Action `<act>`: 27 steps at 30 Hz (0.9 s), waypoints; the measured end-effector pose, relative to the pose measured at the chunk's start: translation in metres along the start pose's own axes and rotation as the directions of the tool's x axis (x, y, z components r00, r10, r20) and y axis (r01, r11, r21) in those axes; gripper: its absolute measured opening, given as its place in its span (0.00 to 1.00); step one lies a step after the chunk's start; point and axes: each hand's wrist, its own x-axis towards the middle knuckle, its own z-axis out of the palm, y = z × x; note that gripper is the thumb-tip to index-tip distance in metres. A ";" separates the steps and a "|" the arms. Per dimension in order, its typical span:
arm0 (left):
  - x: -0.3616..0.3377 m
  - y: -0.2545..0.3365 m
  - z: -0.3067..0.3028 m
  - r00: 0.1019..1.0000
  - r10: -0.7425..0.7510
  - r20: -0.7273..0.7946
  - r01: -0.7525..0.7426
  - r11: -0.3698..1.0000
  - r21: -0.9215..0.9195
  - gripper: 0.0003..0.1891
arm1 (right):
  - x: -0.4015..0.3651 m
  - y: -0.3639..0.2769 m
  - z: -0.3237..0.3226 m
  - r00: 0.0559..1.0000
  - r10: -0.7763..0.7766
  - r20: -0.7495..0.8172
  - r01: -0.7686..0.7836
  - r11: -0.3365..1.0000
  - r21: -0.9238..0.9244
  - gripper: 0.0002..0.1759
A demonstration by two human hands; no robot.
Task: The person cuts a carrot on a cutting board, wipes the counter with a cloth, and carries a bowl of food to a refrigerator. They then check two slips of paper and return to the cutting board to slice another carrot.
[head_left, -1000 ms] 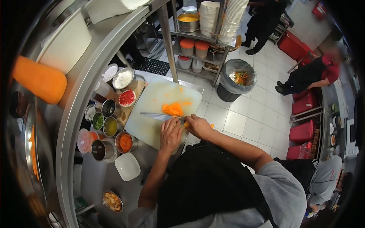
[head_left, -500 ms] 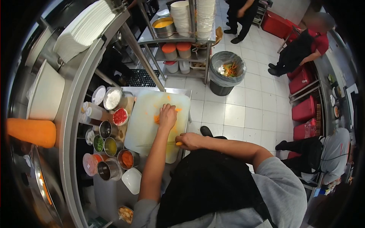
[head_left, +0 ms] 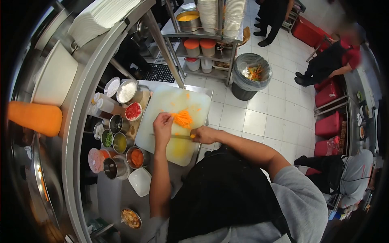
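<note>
Our left hand point(head_left: 163, 127) has pulled back off the carrot strips point(head_left: 183, 118) and curls at the nine o'clock end of the knife point(head_left: 178, 136); we cannot tell whether it grips anything. Our right hand point(head_left: 204, 135) clasps the handle. The strips sit heaped on the cutting board point(head_left: 162, 101), twelve o'clock of the blade, gathered for chopping.

- Steel pots point(head_left: 117, 123) of chopped ingredients, lined up on the table at 9 o'clock.
- White square dish point(head_left: 140, 181) at 7 o'clock, just beside the pots.
- Shelf rack point(head_left: 190, 34) at 12 o'clock, carrying stacked white bowls point(head_left: 210, 12) and orange-lidded tubs point(head_left: 200, 46).
- Lined bin point(head_left: 242, 92) at 2 o'clock, holding vegetable scraps.
- Red crates point(head_left: 329, 123) at 3 o'clock.
</note>
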 end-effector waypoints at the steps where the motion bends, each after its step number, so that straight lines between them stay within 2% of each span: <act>1: -0.014 0.001 -0.013 1.000 0.001 -0.010 -0.001 1.000 0.005 0.01 | 0.003 0.004 -0.004 0.999 0.018 -0.039 -0.018 1.000 0.005 0.18; 3: -0.040 0.003 -0.032 0.981 -0.177 -0.083 0.186 0.974 0.127 0.02 | 0.007 0.010 -0.012 0.994 0.060 -0.094 -0.061 0.998 -0.012 0.20; 4: -0.053 -0.006 -0.034 0.979 -0.176 -0.098 0.188 0.974 0.127 0.02 | 0.005 0.004 -0.017 0.995 0.050 -0.083 -0.052 0.999 -0.018 0.20; 6: -0.072 -0.035 -0.024 0.948 -0.291 -0.133 0.307 0.944 0.122 0.02 | 0.001 -0.009 -0.026 0.983 0.110 -0.145 -0.107 0.994 0.030 0.20; 8: -0.082 -0.062 -0.008 0.934 -0.303 -0.188 0.325 0.940 0.103 0.02 | -0.003 -0.014 -0.023 0.983 0.102 -0.154 -0.101 0.995 0.016 0.20; 13: -0.088 -0.065 0.011 0.914 -0.299 -0.275 0.338 0.935 0.110 0.01 | -0.012 -0.021 -0.004 0.966 0.118 -0.231 -0.120 0.993 0.007 0.18; 15: -0.092 -0.053 0.002 0.943 -0.283 -0.177 0.323 0.906 0.272 0.04 | -0.016 -0.026 0.001 0.966 0.131 -0.225 -0.134 0.991 0.005 0.18; 16: -0.094 -0.047 -0.004 0.941 -0.287 -0.182 0.328 0.905 0.270 0.04 | -0.016 -0.027 0.003 0.963 0.147 -0.227 -0.148 0.989 0.010 0.18; 17: -0.097 -0.042 -0.008 0.990 -0.091 -0.108 0.131 0.879 0.458 0.06 | -0.016 -0.028 0.006 0.964 0.147 -0.223 -0.149 0.989 0.010 0.18; 18: -0.100 -0.040 -0.011 0.996 0.091 0.007 -0.076 0.786 0.613 0.08 | -0.016 -0.028 0.009 0.963 0.138 -0.232 -0.140 0.990 0.008 0.18; 19: -0.101 -0.038 -0.012 0.996 0.087 0.008 -0.073 0.786 0.613 0.08 | -0.016 -0.029 0.011 0.961 0.129 -0.243 -0.131 0.991 0.006 0.17; 21: -0.100 -0.037 -0.013 0.985 0.134 0.110 -0.173 0.772 0.611 0.08 | -0.014 -0.029 0.016 0.961 0.133 -0.244 -0.138 0.990 -0.003 0.17; 27: -0.090 -0.044 -0.006 0.984 0.129 0.125 -0.179 0.770 0.613 0.04 | -0.010 -0.029 0.027 0.952 0.132 -0.275 -0.138 0.990 -0.005 0.16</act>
